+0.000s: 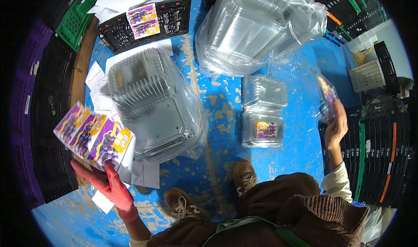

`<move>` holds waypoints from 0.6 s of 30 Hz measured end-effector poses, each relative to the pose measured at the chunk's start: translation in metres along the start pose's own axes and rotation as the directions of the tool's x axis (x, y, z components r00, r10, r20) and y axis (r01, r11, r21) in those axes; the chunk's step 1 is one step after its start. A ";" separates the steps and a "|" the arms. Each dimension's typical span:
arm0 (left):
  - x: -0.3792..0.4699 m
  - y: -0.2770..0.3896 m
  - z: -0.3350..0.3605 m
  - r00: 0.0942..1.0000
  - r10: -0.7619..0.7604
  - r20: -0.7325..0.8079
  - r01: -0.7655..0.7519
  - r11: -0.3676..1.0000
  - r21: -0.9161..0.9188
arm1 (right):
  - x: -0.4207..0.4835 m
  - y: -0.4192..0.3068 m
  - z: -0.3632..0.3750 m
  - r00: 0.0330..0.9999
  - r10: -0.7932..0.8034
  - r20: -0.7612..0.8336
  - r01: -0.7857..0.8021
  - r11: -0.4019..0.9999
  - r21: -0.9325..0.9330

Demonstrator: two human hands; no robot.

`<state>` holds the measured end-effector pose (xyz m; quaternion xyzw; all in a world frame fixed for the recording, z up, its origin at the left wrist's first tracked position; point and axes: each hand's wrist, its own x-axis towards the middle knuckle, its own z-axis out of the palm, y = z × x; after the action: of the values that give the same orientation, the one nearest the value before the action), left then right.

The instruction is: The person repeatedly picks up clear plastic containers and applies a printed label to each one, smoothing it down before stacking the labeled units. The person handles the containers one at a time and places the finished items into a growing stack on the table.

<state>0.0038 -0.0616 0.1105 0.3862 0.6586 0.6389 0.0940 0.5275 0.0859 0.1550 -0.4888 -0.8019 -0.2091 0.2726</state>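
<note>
My left hand (pixel 112 188), in a red glove, grips a sheet of grape-picture stickers (pixel 98 136) at its lower edge. My bare right hand (pixel 338 126), at the right, holds a clear plastic clamshell container (pixel 321 100) that bears a purple and orange sticker and looks blurred. Between my hands, an open clear clamshell (pixel 264 93) lies on the blue floor, with a grape sticker (pixel 267 129) on its near half. Beside the sticker sheet stands a bagged stack of clear clamshells (pixel 156 126).
Another bagged clamshell stack (pixel 245 28) stands at the top. A black crate (pixel 147 24) holds white papers. Loose white backing papers (pixel 98 83) lie at left. Black crates (pixel 375 155) are piled at right, and purple and black crates (pixel 52 116) at left.
</note>
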 end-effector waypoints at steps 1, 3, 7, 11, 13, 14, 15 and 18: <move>-0.002 -0.002 -0.001 1.000 -0.011 0.011 0.011 1.000 -0.011 | -0.008 -0.008 0.003 0.999 -0.052 0.008 0.052 0.999 -0.012; -0.005 -0.005 -0.001 0.999 -0.033 0.036 0.035 0.998 -0.044 | -0.048 -0.012 0.014 0.959 -0.117 0.259 0.119 0.993 0.008; -0.007 -0.006 0.004 0.993 -0.044 0.107 0.055 0.992 -0.110 | -0.157 -0.010 0.054 0.765 -0.064 0.640 0.041 0.998 0.051; -0.010 -0.003 0.000 0.991 -0.055 0.125 0.073 0.986 -0.149 | -0.141 -0.052 0.066 0.468 0.011 0.884 -0.128 0.990 0.056; -0.016 -0.010 0.003 0.982 -0.105 0.158 0.138 0.967 -0.212 | -0.130 -0.052 0.073 0.482 0.055 0.874 -0.148 0.989 0.020; -0.017 -0.011 0.004 0.980 -0.104 0.169 0.136 0.972 -0.190 | -0.130 -0.046 0.084 0.560 0.062 0.826 -0.169 0.985 0.041; -0.017 -0.010 0.007 0.978 -0.104 0.181 0.136 0.976 -0.169 | -0.126 -0.039 0.097 0.632 0.072 0.772 -0.187 0.980 0.061; -0.020 -0.008 0.008 0.976 -0.100 0.196 0.137 0.974 -0.183 | -0.098 -0.024 0.157 0.716 0.150 0.682 -0.155 0.986 -0.054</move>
<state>0.0192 -0.0667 0.0946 0.3928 0.6032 0.6549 0.2303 0.5064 0.1045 -0.0296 -0.5949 -0.8034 0.0114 -0.0236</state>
